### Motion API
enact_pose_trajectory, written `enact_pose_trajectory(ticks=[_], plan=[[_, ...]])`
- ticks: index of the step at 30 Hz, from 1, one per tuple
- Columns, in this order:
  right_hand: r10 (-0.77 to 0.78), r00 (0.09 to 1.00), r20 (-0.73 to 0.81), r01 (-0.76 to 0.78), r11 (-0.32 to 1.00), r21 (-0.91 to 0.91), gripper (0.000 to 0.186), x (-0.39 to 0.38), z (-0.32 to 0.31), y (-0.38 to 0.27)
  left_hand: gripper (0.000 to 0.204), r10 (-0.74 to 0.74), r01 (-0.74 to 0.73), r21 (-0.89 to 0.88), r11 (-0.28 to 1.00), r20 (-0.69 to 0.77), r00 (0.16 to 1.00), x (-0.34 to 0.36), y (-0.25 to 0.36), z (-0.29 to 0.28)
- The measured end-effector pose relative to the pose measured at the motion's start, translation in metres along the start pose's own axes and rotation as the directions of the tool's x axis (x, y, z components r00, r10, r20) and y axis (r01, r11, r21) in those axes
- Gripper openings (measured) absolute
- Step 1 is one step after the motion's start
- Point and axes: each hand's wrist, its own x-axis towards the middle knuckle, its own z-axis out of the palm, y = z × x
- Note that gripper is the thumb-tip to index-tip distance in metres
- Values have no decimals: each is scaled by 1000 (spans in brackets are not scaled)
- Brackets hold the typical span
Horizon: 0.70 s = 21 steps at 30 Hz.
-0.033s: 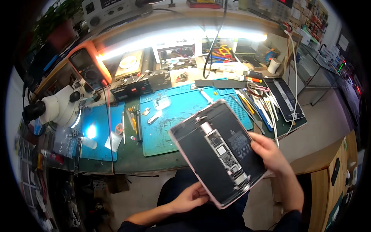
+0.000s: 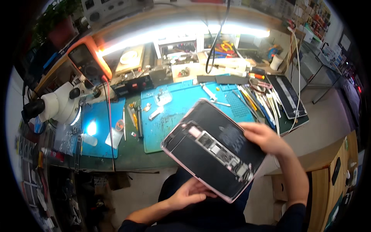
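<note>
An opened tablet point(image 2: 212, 150) is held tilted between the 2 hands, above the person's lap and at the near edge of the worktop point(image 2: 131, 160); part of the large blue mat point(image 2: 154, 133) is hidden by its far corner. Within its pink-rimmed shell, a narrow circuit board point(image 2: 220, 149) is flanked by 2 black panels. The tablet's right edge is pinched by the grip of the right hand point(image 2: 266, 139). Its lower left edge is met by the left hand point(image 2: 191, 193), whose fingers are tucked beneath; whether that grip is pressed together cannot be told.

On the large mat, a small clear tray point(image 2: 163, 97) is set near a white syringe point(image 2: 208, 92); the tray's contents cannot be made out. Behind the mat, small metallic parts point(image 2: 185, 72) are held in a pale shallow box point(image 2: 176, 72). Under the light, tools with yellow, red and blue handles point(image 2: 226, 48) are kept in white-framed compartments point(image 2: 200, 46). At the left, a cloudy bottle point(image 2: 89, 140) is stood or laid on a smaller blue mat point(image 2: 102, 118); its fill cannot be judged. A leafy plant point(image 2: 48, 17) is held in a reddish pot point(image 2: 62, 34).
</note>
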Motion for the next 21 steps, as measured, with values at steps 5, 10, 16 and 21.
enact_pose_trajectory(ticks=[5,10,16,21], plan=[[-133,949,288,249,874,-416,35,112,-8,-25,45,-130,122,-56,991,-164,978,23,10,4],[-325,935,141,341,718,-607,22,150,17,-26,49,-96,76,-68,995,-385,918,50,13,19],[-633,772,-50,474,627,-618,24,119,25,6,51,-139,122,-68,990,-374,917,61,17,13],[-702,676,-224,417,615,-670,29,49,27,12,43,-402,437,334,835,-172,899,48,46,14]])
